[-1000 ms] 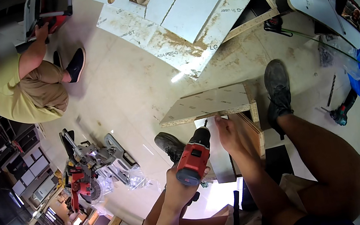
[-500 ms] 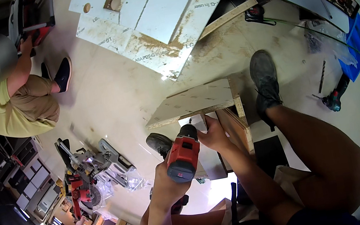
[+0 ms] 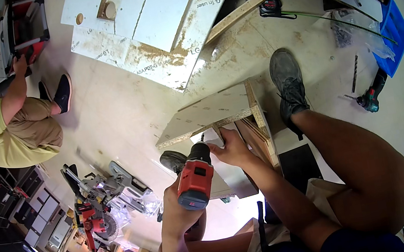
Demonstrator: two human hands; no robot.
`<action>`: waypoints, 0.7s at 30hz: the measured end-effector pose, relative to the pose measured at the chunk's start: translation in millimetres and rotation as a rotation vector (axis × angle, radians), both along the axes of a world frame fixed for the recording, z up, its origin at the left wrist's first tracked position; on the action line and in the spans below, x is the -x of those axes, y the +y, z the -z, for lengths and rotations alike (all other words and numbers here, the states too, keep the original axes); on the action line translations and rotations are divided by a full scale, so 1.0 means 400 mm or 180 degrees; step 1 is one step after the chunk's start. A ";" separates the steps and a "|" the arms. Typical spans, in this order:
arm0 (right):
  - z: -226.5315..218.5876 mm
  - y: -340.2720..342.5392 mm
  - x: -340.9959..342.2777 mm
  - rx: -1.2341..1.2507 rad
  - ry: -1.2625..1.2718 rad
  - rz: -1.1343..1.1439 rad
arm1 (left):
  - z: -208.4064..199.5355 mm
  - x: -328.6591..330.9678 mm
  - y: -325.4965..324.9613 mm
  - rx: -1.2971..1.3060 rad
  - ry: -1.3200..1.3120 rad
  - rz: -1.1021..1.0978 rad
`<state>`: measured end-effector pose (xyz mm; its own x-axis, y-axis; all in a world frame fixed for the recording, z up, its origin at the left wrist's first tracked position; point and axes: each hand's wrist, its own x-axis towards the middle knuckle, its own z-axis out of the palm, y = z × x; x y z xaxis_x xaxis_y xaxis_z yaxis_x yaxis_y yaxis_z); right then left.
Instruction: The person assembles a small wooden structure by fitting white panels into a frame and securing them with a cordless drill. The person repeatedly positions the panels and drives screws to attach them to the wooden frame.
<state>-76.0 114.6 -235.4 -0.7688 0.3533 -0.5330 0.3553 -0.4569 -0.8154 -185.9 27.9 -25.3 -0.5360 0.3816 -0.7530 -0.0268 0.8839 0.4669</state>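
Observation:
My left hand (image 3: 174,208) is closed round the handle of a red and black cordless drill (image 3: 196,179). The drill's bit (image 3: 202,137) points away from me at the far end of a narrow white panel (image 3: 234,176); whether it touches the surface I cannot tell. My right hand (image 3: 231,149) grips that panel's edge, thumb close to the drill chuck. The panel lies against an open chipboard box (image 3: 210,109) with pale faces, which stands on the floor between my feet. Part of the panel is hidden under the drill and my right hand.
Ahead lies a large white board (image 3: 156,43) with cutouts and sawdust. To the right are a tape measure (image 3: 270,6), a loose drill bit (image 3: 354,73), a green-black power tool (image 3: 370,99) and a blue tray (image 3: 396,32). A mitre saw (image 3: 101,220) and another person (image 3: 15,125) are at left.
The view has shifted slightly. The drill sits a little farther back from the box, showing more of its bit. My right hand keeps its grip. The person at left has leaned away.

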 end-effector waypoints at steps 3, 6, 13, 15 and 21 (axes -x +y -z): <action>0.002 0.002 0.003 0.0048 0.0095 0.0057 | 0.016 -0.008 -0.025 -0.0072 0.0083 0.0008; -0.010 -0.003 0.004 0.0072 0.0035 0.0072 | 0.015 -0.010 -0.035 -0.0069 0.0021 0.0107; -0.006 -0.008 0.007 -0.0131 0.0019 0.0092 | 0.010 -0.011 -0.016 -0.0199 -0.0068 -0.0051; -0.010 -0.001 0.010 -0.0033 0.0012 0.0042 | 0.013 -0.013 -0.013 -0.0254 -0.0039 -0.0055; -0.024 0.007 0.013 -0.0061 0.0028 0.0074 | 0.011 -0.004 -0.012 -0.0058 -0.0150 -0.0001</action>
